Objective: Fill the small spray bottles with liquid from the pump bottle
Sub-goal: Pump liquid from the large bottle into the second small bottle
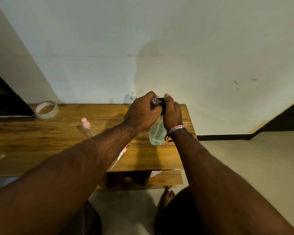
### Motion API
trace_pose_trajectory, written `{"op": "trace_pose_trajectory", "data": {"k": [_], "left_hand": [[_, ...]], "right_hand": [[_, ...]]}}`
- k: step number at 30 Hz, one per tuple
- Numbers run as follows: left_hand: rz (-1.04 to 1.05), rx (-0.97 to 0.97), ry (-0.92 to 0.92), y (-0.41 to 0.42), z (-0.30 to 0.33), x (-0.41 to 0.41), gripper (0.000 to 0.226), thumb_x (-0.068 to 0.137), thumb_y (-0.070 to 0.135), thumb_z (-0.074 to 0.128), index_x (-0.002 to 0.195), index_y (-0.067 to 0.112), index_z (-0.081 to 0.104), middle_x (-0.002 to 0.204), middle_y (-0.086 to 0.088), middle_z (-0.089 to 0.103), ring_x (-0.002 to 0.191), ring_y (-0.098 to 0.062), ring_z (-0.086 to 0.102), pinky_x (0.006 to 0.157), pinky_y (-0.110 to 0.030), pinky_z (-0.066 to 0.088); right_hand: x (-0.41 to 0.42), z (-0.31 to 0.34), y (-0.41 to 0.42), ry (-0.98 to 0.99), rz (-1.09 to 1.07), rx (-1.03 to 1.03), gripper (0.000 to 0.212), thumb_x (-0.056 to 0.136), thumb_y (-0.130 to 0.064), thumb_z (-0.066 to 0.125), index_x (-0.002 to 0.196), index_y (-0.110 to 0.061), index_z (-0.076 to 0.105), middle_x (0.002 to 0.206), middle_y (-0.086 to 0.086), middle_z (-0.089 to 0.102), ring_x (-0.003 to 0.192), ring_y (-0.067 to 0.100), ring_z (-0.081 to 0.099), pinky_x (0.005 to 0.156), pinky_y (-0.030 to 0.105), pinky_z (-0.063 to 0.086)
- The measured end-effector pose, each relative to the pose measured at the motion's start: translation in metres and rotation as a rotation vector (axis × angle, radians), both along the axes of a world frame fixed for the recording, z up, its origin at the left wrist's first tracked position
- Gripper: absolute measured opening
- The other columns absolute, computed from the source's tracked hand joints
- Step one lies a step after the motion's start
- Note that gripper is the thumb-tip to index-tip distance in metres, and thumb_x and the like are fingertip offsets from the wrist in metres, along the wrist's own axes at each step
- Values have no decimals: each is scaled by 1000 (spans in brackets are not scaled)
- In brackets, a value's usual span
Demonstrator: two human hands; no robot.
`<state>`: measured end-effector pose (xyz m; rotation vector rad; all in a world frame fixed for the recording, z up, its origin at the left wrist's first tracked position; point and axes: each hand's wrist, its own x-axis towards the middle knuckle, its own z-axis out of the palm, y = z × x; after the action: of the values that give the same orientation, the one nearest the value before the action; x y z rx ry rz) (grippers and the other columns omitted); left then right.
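- One pump bottle (156, 133) stands upright near the right end of the wooden table (58, 133); its clear body holds pale blue-green liquid in the lower part, and a thin tube runs down inside it.
- Its black pump head (162, 103) sits at the top, mostly covered by the right hand (171, 114).
- The right hand's fingers are curled round the pump head, with the thumb tip up on top of it.
- Three small spray bottles are in view.
- The first small clear bottle (155, 101) is held in the left hand (141, 114), whose fingers are curled round it so that only its neck end shows, just beside the black pump head and between the two hands. Whether the neck touches the spout cannot be told.
- A second small spray bottle (87, 127), with a pink top, stands on the table to the left of the left forearm, apart from both hands.
- A third small spray bottle (133, 97), with a pale top, stands at the back edge of the table against the wall (159, 39), just behind the left hand and partly hidden by it.
- One loose sprayer top (120, 156) with a pink collar and a white dip tube lies on the table near the front edge, partly under the left forearm.
- One roll of clear tape (47, 109) lies flat near the back left of the table.
- One band of red-and-white thread with a metal bangle (176, 130) circles the right wrist.
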<state>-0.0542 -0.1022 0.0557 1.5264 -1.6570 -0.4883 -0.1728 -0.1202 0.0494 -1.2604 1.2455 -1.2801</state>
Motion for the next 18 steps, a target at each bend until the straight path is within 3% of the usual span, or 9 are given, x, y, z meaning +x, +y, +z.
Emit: {"op": "trace_pose_trajectory", "data": {"k": [4,11,18], "left_hand": [[-8,0,-5,0,-2,0,20,94,25,68,112,17,64,87,3,70,78,-16,68,72,-46,63],[-9,-10,39,1,0,0,13,95,27,65,104,19,63,81,9,67,75,-14,66,65,-35,57],[-5,-11,50,0,0,0,11,96,27,65,103,19,62,80,10,66,74,-13,66,66,-35,57]], "right_hand": [[-2,1,0,8,1,4,50,110,-31,42,67,-20,66,61,-5,63,57,0,57,55,16,46],[3,-3,2,-5,34,25,54,94,-59,41,72,-22,73,76,10,74,75,13,70,72,27,58],[2,-3,1,4,32,9,54,97,-57,41,71,-22,73,73,7,73,70,8,69,65,18,54]]}}
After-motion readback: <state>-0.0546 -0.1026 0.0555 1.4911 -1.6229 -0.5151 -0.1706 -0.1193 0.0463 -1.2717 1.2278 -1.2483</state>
